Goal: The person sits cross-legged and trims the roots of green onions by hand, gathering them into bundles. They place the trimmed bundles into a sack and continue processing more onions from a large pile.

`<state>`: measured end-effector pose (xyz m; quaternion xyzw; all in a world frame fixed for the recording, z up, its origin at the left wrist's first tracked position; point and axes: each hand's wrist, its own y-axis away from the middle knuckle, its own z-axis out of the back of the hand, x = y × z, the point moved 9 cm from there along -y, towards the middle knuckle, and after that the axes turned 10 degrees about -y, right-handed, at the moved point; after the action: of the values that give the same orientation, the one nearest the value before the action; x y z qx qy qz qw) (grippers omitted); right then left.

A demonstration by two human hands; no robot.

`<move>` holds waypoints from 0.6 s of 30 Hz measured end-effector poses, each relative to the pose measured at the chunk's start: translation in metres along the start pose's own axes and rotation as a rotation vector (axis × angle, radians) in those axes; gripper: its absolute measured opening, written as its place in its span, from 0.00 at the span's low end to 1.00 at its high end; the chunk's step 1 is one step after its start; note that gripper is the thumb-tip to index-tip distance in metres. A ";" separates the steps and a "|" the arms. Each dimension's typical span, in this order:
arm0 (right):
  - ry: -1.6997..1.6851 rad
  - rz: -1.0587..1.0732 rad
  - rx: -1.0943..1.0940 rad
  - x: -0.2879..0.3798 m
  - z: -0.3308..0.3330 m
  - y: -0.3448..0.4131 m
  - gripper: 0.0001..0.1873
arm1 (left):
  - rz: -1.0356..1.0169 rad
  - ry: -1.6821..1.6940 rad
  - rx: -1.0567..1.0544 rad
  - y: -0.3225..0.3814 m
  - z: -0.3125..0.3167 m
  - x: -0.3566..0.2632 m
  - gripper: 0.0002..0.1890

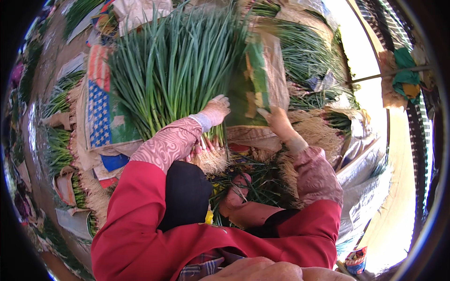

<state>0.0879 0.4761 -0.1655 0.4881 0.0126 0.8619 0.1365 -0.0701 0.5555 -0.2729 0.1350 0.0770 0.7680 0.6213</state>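
A broad pile of long green onions (175,66) lies on a woven plastic sack (100,112) printed with stars and stripes, leaves pointing away and roots towards me. My left hand (215,109), gloved, rests on the right side of the pile near the pale stalks; its palm and what it may grip are hidden. Right of it, my right hand (277,121), also gloved, is at the edge of a green-printed sack (256,80), the index finger stretched out; whether it pinches the sack I cannot tell. Blurred leaves border the pile on that side.
More bundled green onions (306,52) lie at the right, with dry roots (316,130) facing me. Further bundles (61,151) line the left. Loose leaves (267,182) cover the ground around a foot (237,189). A metal bar (390,73) with cloths stands at the far right.
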 end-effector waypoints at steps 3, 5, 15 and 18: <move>-0.034 -0.224 -0.082 -0.026 0.020 0.021 0.22 | 0.005 0.015 -0.250 0.006 0.014 0.003 0.08; -0.244 -0.359 -0.052 -0.039 0.021 0.028 0.14 | 0.026 -0.001 -0.246 0.005 0.018 0.000 0.06; 0.114 0.044 -0.152 0.025 0.025 -0.007 0.45 | 0.816 0.157 -1.009 0.256 0.158 0.172 0.13; 0.242 0.162 -0.118 0.058 0.022 -0.016 0.36 | 1.639 0.013 -0.465 0.445 0.053 0.233 0.26</move>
<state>0.0820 0.5031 -0.1073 0.3714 -0.0612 0.9219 0.0922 -0.5140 0.6836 -0.0691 0.0126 -0.2014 0.9721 -0.1197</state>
